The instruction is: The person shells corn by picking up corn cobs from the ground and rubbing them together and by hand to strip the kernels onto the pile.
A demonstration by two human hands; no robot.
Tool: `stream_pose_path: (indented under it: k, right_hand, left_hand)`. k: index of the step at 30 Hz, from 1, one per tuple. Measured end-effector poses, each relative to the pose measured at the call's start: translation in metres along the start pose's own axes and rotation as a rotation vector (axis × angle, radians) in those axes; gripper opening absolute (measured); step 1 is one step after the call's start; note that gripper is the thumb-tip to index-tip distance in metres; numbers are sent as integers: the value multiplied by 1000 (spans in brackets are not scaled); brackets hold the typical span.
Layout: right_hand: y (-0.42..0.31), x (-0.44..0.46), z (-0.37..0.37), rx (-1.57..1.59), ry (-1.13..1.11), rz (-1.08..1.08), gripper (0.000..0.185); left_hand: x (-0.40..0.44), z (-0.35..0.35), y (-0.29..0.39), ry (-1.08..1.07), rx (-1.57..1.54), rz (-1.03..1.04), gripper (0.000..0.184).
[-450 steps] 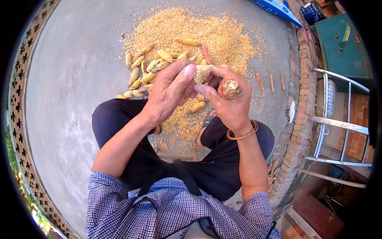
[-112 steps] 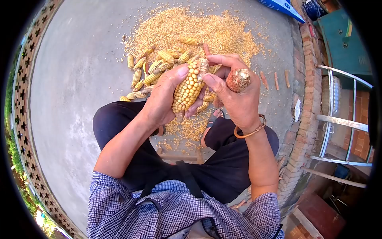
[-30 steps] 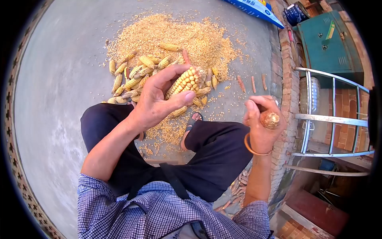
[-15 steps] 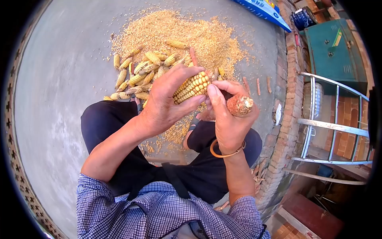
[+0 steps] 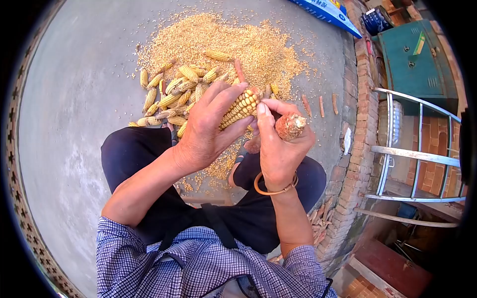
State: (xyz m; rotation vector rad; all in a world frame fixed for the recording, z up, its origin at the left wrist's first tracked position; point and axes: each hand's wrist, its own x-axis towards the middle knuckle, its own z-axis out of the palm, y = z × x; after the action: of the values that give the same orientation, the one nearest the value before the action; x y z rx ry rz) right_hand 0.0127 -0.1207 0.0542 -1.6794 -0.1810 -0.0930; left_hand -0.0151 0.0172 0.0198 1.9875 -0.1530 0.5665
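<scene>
My left hand (image 5: 201,126) is closed around an ear of corn (image 5: 240,108), its kernel-covered tip pointing up and right. My right hand (image 5: 280,144) grips a bare reddish corncob (image 5: 290,126) whose broken pale end faces up. The right thumb and fingertip press against the kernels at the right side of the ear. Beyond the hands lies a heap of unshelled ears (image 5: 186,89), beside a wide pile of loose kernels (image 5: 223,42). More kernels (image 5: 216,164) are scattered on the floor between my legs.
Several stripped cobs (image 5: 322,106) lie right of the pile. A low brick edge (image 5: 361,99) runs along the right, with a metal ladder (image 5: 417,155) and a green cabinet (image 5: 415,62) past it. A blue bag (image 5: 325,15) lies at the top.
My right hand, with the bare cob, has shifted slightly left and up. The left hand keeps hold of the ear, which has turned a little.
</scene>
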Motion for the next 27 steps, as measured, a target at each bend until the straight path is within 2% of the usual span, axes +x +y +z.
stream_pose_path:
  k: [2, 7, 11, 14, 20, 23, 27]
  right_hand:
    - [1, -3, 1, 25, 5, 54, 10]
    - [12, -3, 0, -23, 13, -64, 12]
    - [16, -1, 3, 1, 25, -67, 12]
    - [11, 1, 2, -16, 30, -88, 12]
    - [11, 4, 2, 239, 17, 177, 5]
    - [13, 3, 6, 138, 47, 99, 1]
    - [13, 4, 3, 131, 22, 117, 6]
  left_hand:
    - [-1, -1, 0, -1, 9, 13, 57]
    - [-1, 0, -1, -37, -29, 14, 54]
    - [0, 5, -3, -3, -22, 41, 51]
    - [0, 3, -1, -47, -25, -23, 53]
    - [-1, 8, -4, -52, -124, -131, 49]
    - [0, 8, -2, -45, -99, -143, 49]
    - [-1, 8, -4, -49, 38, -51, 52]
